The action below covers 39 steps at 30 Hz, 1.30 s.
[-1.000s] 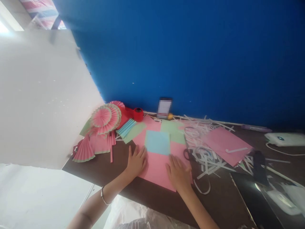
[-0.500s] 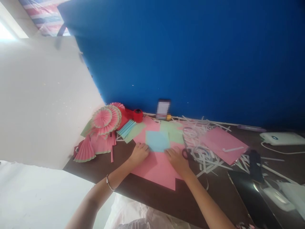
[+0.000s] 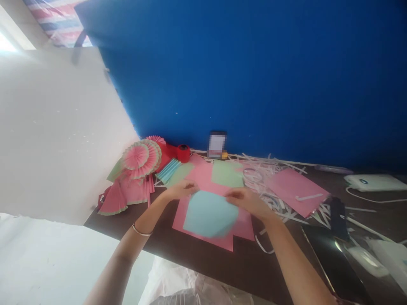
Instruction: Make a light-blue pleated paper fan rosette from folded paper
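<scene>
A light blue sheet of paper point(image 3: 210, 216) hangs slightly curved between my hands, over pink sheets of paper point(image 3: 203, 178) on the dark table. My left hand point(image 3: 182, 189) is closed in a pinch at its upper left corner. At the upper right corner, my right hand point(image 3: 248, 201) pinches it between thumb and fingers. Behind the hands lies a green sheet point(image 3: 227, 173). A pleated blue paper strip point(image 3: 169, 170) rests to the left, partly over another green sheet point(image 3: 181, 174).
Pink and green pleated paper fans point(image 3: 135, 159) are piled at the left, beside a red tape roll point(image 3: 183, 153). White paper strips point(image 3: 281, 207) and a pink packet point(image 3: 299, 190) lie on the right. A black tablet-like device point(image 3: 333, 262) sits at the front right.
The blue sheet has come up off the pink paper and toward me, now showing larger. My hands have moved from lying flat near its lower corners to pinching its upper corners.
</scene>
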Each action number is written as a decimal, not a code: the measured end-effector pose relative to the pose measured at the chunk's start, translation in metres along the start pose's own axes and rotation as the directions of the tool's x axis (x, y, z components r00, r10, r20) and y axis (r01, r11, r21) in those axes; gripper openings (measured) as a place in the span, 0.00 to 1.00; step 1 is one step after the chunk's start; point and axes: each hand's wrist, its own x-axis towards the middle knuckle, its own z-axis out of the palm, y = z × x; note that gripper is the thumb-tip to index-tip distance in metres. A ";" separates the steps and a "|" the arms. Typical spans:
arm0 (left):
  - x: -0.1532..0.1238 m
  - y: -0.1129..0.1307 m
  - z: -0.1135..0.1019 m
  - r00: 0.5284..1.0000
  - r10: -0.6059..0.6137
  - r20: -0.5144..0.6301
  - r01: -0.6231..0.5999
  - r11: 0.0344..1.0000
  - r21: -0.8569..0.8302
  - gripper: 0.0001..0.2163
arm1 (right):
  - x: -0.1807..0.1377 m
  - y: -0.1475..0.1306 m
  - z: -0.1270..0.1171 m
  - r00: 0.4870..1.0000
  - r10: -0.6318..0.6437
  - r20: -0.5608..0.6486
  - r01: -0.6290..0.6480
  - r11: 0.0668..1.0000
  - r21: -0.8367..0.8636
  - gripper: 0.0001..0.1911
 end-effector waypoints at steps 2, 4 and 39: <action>0.006 -0.005 -0.003 0.999 -0.033 -0.003 0.033 0.998 0.046 0.16 | 0.009 -0.001 -0.004 0.998 0.021 0.055 -0.020 1.000 -0.022 0.15; 0.013 -0.014 0.001 0.999 -0.050 0.004 0.049 0.987 0.150 0.12 | 0.021 0.006 0.001 0.997 0.022 0.068 -0.011 0.988 -0.156 0.11; 0.018 -0.033 0.049 0.977 0.070 0.203 -0.213 0.436 0.874 0.10 | 0.026 0.063 0.058 0.895 -0.437 0.084 0.240 0.315 -0.918 0.13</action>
